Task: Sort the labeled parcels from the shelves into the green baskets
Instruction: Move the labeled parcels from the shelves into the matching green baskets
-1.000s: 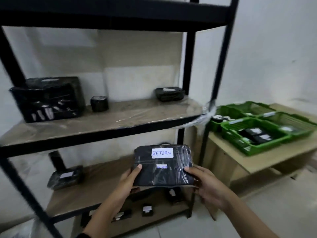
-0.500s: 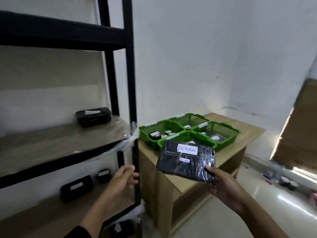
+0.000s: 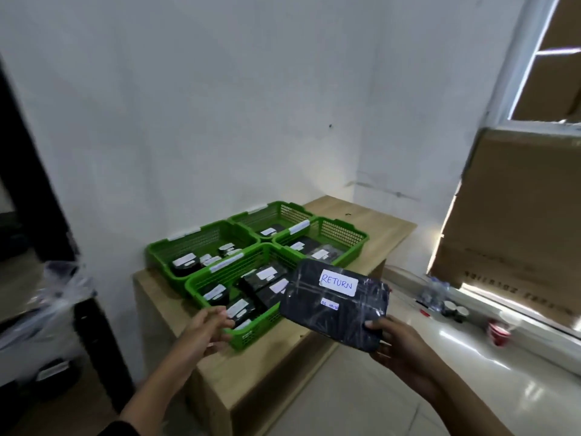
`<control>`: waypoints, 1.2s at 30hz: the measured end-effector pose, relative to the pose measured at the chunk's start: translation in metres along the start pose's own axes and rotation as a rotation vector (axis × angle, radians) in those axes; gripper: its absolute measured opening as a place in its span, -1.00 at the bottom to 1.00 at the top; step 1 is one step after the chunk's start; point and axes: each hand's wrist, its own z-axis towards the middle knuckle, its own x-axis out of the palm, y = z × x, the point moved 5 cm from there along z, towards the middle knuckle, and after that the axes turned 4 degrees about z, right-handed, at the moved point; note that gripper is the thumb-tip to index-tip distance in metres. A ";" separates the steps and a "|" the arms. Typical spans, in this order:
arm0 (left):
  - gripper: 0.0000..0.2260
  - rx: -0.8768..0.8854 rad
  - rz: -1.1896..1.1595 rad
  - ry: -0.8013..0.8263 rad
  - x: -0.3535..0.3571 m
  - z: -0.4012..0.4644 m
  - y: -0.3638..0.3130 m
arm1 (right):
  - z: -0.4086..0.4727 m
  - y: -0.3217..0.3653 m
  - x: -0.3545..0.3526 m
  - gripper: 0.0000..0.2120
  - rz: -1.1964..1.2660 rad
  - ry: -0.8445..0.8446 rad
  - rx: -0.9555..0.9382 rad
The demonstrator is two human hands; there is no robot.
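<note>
Four baskets: green baskets (image 3: pixel 201 243) grouped two by two on the tabletop (image 3: pixel 371 221), each containing black labelled parcels.
Shelf unit: black frame (image 3: pixel 28 171), left of the baskets.
Left hand: left hand (image 3: pixel 206 330), fingers loosely spread, holding nothing, at the near corner of the front basket (image 3: pixel 248 336).
Parcel: black wrapped parcel (image 3: pixel 334 303) labelled "RETURN", held above the front basket's right edge.
Right hand: right hand (image 3: pixel 397 344), gripping the parcel's near edge, thumb on top.
</note>
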 end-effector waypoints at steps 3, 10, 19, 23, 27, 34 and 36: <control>-0.87 0.007 -0.005 0.004 0.023 0.046 -0.014 | 0.037 0.009 -0.026 -0.67 -0.004 -0.036 0.025; -0.86 0.022 0.010 -0.017 0.093 0.204 -0.042 | 0.167 0.089 -0.089 -0.44 -0.098 -0.082 -0.072; -0.42 -0.164 0.386 -0.290 0.209 0.366 -0.032 | 0.290 0.120 -0.130 -0.51 -0.023 -0.144 -0.002; -0.28 -0.305 0.567 -0.520 0.236 0.389 -0.013 | 0.350 0.126 -0.152 -0.57 -0.030 -0.139 0.071; -0.39 -0.265 0.674 -0.727 0.242 0.399 -0.002 | 0.421 0.133 -0.170 -0.66 -0.102 -0.089 0.191; -0.47 -0.299 0.789 -0.804 0.241 0.399 -0.003 | 0.528 0.128 -0.155 -0.55 -0.229 0.033 0.337; -0.49 -0.286 0.815 -0.813 0.242 0.399 -0.003 | 0.549 0.119 -0.142 -0.51 -0.246 0.048 0.362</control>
